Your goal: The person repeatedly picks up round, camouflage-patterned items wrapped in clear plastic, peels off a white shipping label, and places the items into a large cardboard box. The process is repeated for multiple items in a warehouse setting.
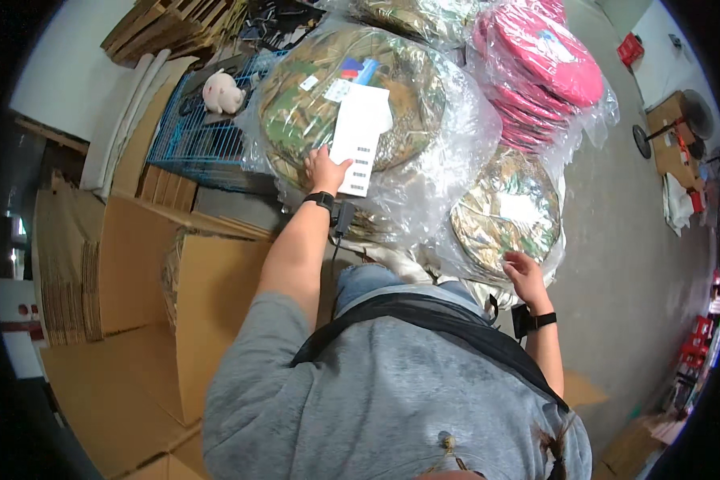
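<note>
1. Clear plastic wraps a large bundle of camouflage cushions [352, 96]; the left hand [326, 170] rests on its near edge, fingers [338, 164] spread flat and pinning the lower left edge of a white label sheet [362, 136].
2. The label sheet lies straight ahead of the left hand, on top of the bundle. Its long axis runs away from the person, tilted slightly right, with the near short edge at the fingertips.
3. The right hand [524, 274] is well apart, low on the right, touching a smaller bagged camouflage bundle [506, 214]; its fingers look loosely curled, holding nothing I can make out.
4. The left hand is by far the nearer to the label sheet.
5. Around them: bagged pink cushions [548, 68] behind right, a blue wire crate [196, 136] behind left, flattened cardboard boxes [136, 272] on the left.
</note>
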`<state>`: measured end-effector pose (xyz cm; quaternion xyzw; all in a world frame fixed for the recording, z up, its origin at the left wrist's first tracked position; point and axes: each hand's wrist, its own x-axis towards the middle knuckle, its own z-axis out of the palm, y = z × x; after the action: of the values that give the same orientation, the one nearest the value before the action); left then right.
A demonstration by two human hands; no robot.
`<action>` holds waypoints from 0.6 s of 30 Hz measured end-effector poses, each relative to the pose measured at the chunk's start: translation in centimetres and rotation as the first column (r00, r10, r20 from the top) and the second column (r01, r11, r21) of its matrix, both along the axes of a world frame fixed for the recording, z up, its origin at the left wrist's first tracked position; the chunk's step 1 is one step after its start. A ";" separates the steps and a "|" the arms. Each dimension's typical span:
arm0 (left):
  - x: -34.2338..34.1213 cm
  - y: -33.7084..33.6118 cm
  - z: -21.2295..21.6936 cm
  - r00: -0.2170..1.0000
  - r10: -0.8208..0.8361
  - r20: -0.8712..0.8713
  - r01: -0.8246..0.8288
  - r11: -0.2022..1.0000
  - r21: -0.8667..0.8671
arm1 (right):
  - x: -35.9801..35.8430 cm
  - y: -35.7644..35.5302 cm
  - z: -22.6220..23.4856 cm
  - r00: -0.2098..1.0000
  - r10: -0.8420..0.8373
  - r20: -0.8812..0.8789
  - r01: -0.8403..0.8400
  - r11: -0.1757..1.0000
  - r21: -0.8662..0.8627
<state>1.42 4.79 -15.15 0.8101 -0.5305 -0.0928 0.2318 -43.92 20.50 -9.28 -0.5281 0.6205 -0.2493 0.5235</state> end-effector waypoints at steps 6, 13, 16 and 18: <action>0.8 -3.4 0.5 0.991 -0.114 -0.065 0.113 0.993 -0.014 | 12.2 -10.3 2.8 0.959 0.273 -0.071 -0.281 0.950 -0.135; 2.8 -5.6 0.5 0.764 -0.264 -0.588 0.241 0.963 -0.120 | 24.8 -18.2 -2.4 0.975 0.188 0.122 -0.168 0.973 -0.156; 3.0 -6.0 2.5 0.496 -0.306 -0.812 0.210 0.950 -0.230 | 28.2 -19.3 -4.6 0.983 0.038 0.182 0.004 0.974 -0.226; 3.1 -5.8 4.7 0.319 -0.215 -0.923 0.192 0.968 -0.159 | 29.7 -20.0 -3.9 0.945 0.001 0.326 0.058 0.984 -0.171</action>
<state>4.54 -1.06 -10.45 0.5362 -0.4012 -0.5607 0.4870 -14.24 0.52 -13.15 -0.5156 0.5086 -0.3949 0.5653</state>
